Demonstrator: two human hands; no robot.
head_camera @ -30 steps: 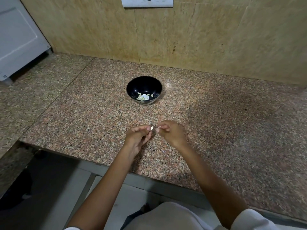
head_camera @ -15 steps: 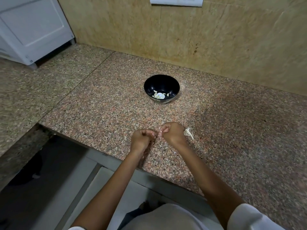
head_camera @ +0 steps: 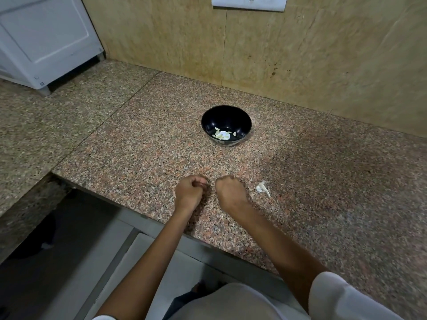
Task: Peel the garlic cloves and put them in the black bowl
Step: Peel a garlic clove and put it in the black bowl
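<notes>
The black bowl (head_camera: 242, 118) stands on the granite counter, and several peeled garlic cloves (head_camera: 221, 134) lie in its bottom. My left hand (head_camera: 189, 192) and my right hand (head_camera: 231, 192) hover near the counter's front edge, well in front of the bowl. A small gap separates them. Both hands are curled into fists with their backs to the camera. The clove between the fingertips is hidden inside my left hand's curled fingers. I see nothing in my right hand. A white piece of garlic with papery skin (head_camera: 262, 188) lies on the counter just right of my right hand.
The speckled granite counter (head_camera: 138, 146) runs to a beige wall behind. A white appliance (head_camera: 46, 38) stands at the far left and a white switch plate (head_camera: 249, 2) is on the wall. The counter's front edge drops off just below my hands.
My hands have drawn apart and curled into fists, so the clove pinched between them is no longer visible. The camera turned left, bringing the loose garlic piece into view.
</notes>
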